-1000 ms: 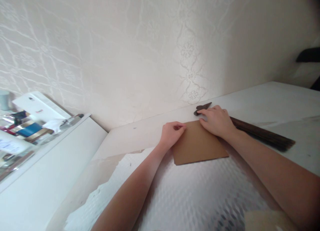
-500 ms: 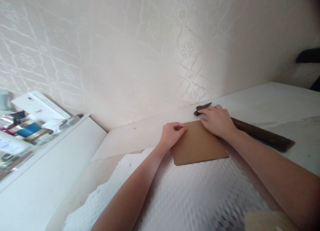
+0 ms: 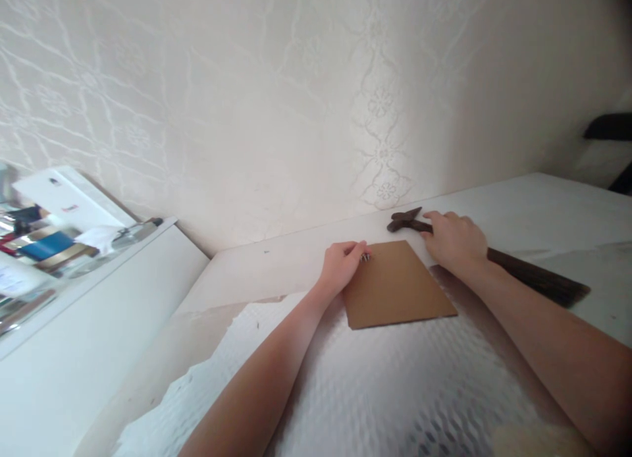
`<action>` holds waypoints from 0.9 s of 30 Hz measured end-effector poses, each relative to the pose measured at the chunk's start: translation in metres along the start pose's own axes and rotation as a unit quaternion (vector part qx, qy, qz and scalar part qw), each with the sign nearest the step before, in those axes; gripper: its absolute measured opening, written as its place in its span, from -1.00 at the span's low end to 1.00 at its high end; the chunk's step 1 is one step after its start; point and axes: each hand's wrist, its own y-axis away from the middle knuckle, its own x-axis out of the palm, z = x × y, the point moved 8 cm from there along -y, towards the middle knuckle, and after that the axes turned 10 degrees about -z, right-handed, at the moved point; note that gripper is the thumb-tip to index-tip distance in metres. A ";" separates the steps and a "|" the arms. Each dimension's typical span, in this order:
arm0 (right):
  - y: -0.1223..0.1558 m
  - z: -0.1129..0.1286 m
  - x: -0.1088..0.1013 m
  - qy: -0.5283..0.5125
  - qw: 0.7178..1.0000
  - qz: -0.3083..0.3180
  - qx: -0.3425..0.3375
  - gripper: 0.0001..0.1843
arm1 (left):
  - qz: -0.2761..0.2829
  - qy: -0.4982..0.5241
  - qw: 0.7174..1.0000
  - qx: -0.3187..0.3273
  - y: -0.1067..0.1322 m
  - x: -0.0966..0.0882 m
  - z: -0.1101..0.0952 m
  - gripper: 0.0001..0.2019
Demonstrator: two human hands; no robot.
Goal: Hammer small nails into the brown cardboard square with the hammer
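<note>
A square of brown cardboard (image 3: 397, 289) lies flat on silvery bubble-textured sheeting. My left hand (image 3: 342, 266) rests at its far left corner, thumb and fingers pinched on a few small shiny nails (image 3: 365, 256) whose tips poke out; their exact form is hard to make out. To the right of the cardboard lies a hammer (image 3: 538, 276) with a dark, worn head and a long wooden handle. Closed over that handle, a little below the head, is my right hand (image 3: 457, 243). The handle's middle is hidden under the hand.
Patterned wallpaper (image 3: 296, 114) rises right behind the white tabletop (image 3: 276, 266). Silvery sheeting (image 3: 375, 384) covers the near part. On the left, a white cabinet (image 3: 108, 305) carries a white box (image 3: 69, 197) and assorted small items. Something black (image 3: 609, 126) juts in at the far right.
My right hand has moved right, off the cardboard's edge and onto the hammer handle. My left fingers have shifted slightly, so the nails now show. The view has tilted a little.
</note>
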 end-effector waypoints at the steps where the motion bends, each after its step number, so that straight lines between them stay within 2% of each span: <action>1: 0.000 0.000 -0.001 0.000 1.000 -0.008 -0.001 -0.57 | 0.000 0.005 1.000 -0.002 0.000 0.001 0.000 -0.64; 6: -0.001 -0.001 -0.021 -0.022 0.997 -0.075 0.010 -0.56 | -0.002 0.026 1.000 -0.007 -0.001 0.002 0.001 -0.62; 14: 0.002 0.009 -0.077 -0.081 0.973 -0.217 -0.010 -0.46 | -0.006 0.088 0.996 -0.016 -0.005 0.008 0.005 -0.60; 17: 0.000 0.011 -0.083 -0.069 0.974 -0.211 -0.034 -0.48 | -0.007 0.088 0.996 -0.019 -0.006 0.009 0.005 -0.58; 21: -0.003 0.014 -0.080 -0.040 0.981 -0.178 -0.059 -0.50 | -0.005 0.089 0.996 -0.023 -0.005 0.009 0.001 -0.53; 27: 0.004 0.029 -0.088 -0.058 0.983 -0.146 -0.091 -0.50 | -0.010 0.088 0.995 -0.036 -0.003 0.005 -0.002 -0.50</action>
